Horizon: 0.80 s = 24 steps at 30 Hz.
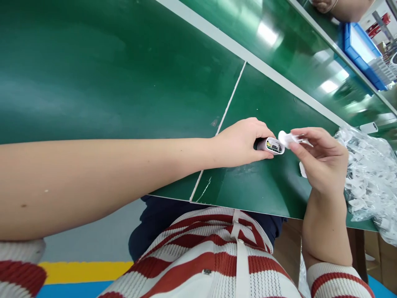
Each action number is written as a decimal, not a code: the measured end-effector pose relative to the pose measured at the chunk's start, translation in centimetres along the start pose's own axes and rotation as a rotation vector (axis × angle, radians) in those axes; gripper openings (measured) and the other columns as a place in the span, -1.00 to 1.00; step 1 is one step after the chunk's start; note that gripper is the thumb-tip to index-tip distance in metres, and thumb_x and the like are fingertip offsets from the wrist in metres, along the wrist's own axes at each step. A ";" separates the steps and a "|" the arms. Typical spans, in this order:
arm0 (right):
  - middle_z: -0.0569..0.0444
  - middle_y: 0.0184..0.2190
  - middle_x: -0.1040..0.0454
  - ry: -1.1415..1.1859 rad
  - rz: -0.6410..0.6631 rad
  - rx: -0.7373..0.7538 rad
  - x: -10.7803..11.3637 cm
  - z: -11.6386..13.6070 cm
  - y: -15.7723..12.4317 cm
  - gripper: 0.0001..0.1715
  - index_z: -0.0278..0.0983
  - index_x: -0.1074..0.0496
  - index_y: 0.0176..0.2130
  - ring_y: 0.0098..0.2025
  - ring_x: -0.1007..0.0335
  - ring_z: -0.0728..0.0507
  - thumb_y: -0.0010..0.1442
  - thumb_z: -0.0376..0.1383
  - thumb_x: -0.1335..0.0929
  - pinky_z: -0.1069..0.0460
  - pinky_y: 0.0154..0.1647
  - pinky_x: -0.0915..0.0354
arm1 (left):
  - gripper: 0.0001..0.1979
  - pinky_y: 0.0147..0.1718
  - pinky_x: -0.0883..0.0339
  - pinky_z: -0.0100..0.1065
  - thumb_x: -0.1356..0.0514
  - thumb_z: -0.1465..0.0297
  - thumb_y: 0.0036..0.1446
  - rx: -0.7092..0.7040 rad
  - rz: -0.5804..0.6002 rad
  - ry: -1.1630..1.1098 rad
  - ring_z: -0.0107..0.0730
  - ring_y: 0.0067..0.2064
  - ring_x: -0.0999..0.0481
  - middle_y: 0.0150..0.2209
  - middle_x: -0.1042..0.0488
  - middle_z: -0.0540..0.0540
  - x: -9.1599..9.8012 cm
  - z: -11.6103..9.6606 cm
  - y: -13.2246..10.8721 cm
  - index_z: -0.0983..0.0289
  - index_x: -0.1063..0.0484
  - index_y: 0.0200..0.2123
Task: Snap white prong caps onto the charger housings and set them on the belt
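My left hand (pixel 245 142) is closed around a white oval plastic housing (pixel 271 146). The housing's open end faces right and shows a green circuit board edge and a bit of yellow inside. My right hand (pixel 321 155) pinches a small white plastic part (pixel 288 139) with a rounded end. That part is right at the housing's open mouth; whether the two touch I cannot tell. Below my right fingers, a white piece (pixel 303 169) lies on the green table, partly hidden by the hand.
A clear plastic bag (pixel 369 178) full of white parts lies at the table's right edge. Behind it rests another white housing (pixel 369 127). A blue tray (pixel 361 51) stands at the far right, near another person's arm (pixel 350 8). A pale strip (pixel 217 31) crosses the green table (pixel 124 82).
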State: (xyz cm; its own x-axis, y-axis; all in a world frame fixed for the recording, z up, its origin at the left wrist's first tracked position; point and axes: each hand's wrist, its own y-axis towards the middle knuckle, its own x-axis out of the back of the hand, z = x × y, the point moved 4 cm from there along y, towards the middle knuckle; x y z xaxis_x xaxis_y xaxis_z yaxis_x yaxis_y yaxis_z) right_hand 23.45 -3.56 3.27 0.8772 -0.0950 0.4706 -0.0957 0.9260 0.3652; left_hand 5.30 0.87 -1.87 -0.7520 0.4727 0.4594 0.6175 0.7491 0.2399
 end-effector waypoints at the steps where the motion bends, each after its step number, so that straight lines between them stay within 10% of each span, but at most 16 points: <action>1: 0.05 -0.16 -0.59 0.000 -0.040 0.033 0.1 0.2 0.0 -0.72 -0.10 -0.64 -0.08 -0.15 -0.55 -0.15 0.20 -0.38 -0.53 -0.10 -0.16 -0.54 | -0.84 -0.04 -0.39 -0.20 -0.35 0.34 0.15 0.004 0.000 0.003 -0.15 -0.05 -0.55 -0.20 -0.62 0.07 0.0 0.0 0.0 0.22 -0.64 -0.19; 12: 0.06 -0.17 -0.64 -0.449 0.080 0.294 -1.9 2.1 -0.2 -0.72 -0.08 -0.61 -0.05 -0.17 -0.57 -0.18 0.30 -0.39 -0.43 -0.10 -0.17 -0.48 | -0.83 -0.05 -0.38 -0.19 -0.38 0.34 0.13 0.009 -0.002 0.011 -0.17 -0.05 -0.52 -0.21 -0.60 0.06 0.1 0.1 0.0 0.22 -0.62 -0.19; 24: 0.09 -0.17 -0.62 -0.379 0.005 0.282 -1.7 2.0 -0.5 -0.67 -0.03 -0.60 -0.04 -0.18 -0.57 -0.19 0.28 -0.41 -0.45 -0.12 -0.18 -0.50 | -0.88 -0.02 -0.38 -0.16 -0.36 0.33 0.15 0.017 0.018 0.016 -0.16 -0.07 -0.51 -0.23 -0.57 0.08 0.1 0.0 0.1 0.26 -0.58 -0.27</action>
State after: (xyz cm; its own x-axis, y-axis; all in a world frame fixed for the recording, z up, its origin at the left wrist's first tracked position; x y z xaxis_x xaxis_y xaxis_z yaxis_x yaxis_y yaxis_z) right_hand 21.08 -4.57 3.90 0.6479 -0.2661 0.7138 -0.2692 0.7965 0.5413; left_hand 5.33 1.00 -1.81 -0.7370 0.4790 0.4769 0.6267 0.7486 0.2166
